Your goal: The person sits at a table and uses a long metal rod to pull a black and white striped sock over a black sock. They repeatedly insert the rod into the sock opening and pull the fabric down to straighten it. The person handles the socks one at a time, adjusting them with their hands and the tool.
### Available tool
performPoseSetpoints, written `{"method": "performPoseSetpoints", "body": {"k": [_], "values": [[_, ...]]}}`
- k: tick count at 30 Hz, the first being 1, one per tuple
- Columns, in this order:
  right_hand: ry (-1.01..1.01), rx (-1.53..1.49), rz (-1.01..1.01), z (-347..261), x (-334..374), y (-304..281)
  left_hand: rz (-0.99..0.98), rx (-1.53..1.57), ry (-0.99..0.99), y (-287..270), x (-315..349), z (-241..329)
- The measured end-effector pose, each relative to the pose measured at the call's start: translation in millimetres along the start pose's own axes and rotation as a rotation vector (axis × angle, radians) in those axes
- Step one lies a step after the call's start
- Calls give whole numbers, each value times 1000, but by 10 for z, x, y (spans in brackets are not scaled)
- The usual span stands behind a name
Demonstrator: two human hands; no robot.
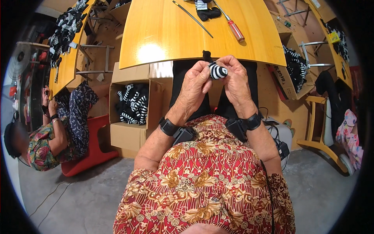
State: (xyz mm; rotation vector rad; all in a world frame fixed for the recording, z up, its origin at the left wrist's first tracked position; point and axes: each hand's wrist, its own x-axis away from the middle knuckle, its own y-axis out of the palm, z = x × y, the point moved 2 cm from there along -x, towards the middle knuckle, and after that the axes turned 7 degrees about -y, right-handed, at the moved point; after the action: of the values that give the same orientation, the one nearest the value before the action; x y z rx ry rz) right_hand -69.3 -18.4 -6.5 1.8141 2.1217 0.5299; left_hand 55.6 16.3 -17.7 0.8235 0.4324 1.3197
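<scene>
Between my two hands, just over the table's near edge, is a small black-and-white striped knitted piece [218, 72] with a rounded, bulging end. A black knitted part [207, 55] sticks out of it toward the table. My left hand [197, 78] pinches its left side with thumb and fingers. On the other side, my right hand [235, 78] has its fingertips closed at the striped end. My fingers partly cover the piece, so its full shape is hidden.
On the yellow table [163, 23] lie a screwdriver [235, 31] with a red handle, a thin dark rod [193, 18] and black-and-grey knitwear [208, 13]. Cardboard boxes of striped knitwear stand left [128, 136] and right [288, 76]. At left, another person [50, 140] works seated.
</scene>
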Motion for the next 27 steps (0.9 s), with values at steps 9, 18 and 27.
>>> {"method": "performPoseSetpoints", "body": {"k": [9, 18, 27], "values": [[231, -178, -130, -58, 56, 4, 241, -110, 67, -29, 31, 54], [-29, 132, -86, -135, 50, 54, 250, -224, 177, 10, 13, 104], [-66, 151, 6, -135, 24, 72, 108, -6, 97, 9, -18, 11]]}}
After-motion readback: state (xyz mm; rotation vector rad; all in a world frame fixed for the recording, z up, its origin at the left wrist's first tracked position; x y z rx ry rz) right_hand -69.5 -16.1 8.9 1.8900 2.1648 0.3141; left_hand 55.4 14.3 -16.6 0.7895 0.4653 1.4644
